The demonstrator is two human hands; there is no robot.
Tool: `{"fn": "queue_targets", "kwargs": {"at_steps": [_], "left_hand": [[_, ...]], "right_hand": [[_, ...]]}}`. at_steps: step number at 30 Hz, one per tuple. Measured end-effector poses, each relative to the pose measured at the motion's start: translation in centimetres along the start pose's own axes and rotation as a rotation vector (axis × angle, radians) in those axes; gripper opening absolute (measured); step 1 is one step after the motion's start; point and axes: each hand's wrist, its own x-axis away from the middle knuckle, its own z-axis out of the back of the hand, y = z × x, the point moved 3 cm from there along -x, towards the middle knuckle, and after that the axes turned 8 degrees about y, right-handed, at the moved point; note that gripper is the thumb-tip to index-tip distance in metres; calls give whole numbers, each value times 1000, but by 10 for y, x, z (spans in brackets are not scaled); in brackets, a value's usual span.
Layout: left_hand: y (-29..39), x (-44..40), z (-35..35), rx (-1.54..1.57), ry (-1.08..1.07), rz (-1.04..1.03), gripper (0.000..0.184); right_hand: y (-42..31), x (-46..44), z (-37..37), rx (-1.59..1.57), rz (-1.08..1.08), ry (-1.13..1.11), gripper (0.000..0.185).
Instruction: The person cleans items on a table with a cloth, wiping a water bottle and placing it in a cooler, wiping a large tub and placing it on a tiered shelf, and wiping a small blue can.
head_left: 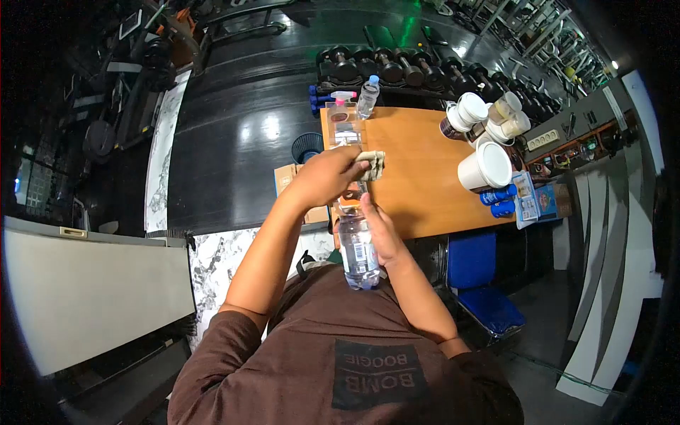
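A small folded greyish cloth [372, 165] is pinched between the thumb and fingers of my left hand [331, 173], above the left side of the wooden table. My right hand [382, 230] is wrapped round a clear plastic bottle [360, 255] with a barcode label, held close in front of my shirt. The bottle's base points toward me. An orange patch [349, 197] shows between the two hands; whether it belongs to the bottle I cannot tell. The cloth is apart from the bottle's lower body.
On the wooden table [418, 205], a blue-capped water bottle [368, 98] and a pink-topped spray bottle [341, 106] stand at the far left. White tubs [484, 166] and blue cans [499, 195] stand at the right. A dumbbell rack [393, 67] lies beyond; a blue chair [482, 283] is at right.
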Motion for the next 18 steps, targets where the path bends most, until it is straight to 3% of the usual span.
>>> {"fn": "queue_targets", "kwargs": {"at_steps": [1,3,4,7,9,11,12,16,17,18], "left_hand": [[-7,1,-4,1,-7,-6,28],[-22,3,-19,837,20,111,27],[-24,1,-25,964,70,-15,28],[-22,-3,-31,974,146,17,23],[-24,-10,-26,930,25,76,27],[2,-14,-6,383,-79,122,27],[7,-17,-4,241,-147,260,28],[6,-22,-9,320,-48,112,28],[4,-21,-14,319,-51,110,28],[0,-22,-23,601,57,90,27]], "right_hand": [[-7,4,1,-4,3,8,62],[-18,11,1,-299,-149,-165,65],[-25,15,0,-297,-167,-181,68],[-28,13,1,-81,-63,-78,65],[-16,2,18,71,-34,-135,66],[-11,-5,23,448,326,69,69],[-25,5,14,540,303,93,71],[-26,2,15,367,357,93,70],[-29,7,17,138,182,-32,69],[-33,11,16,-92,7,-154,68]]}}
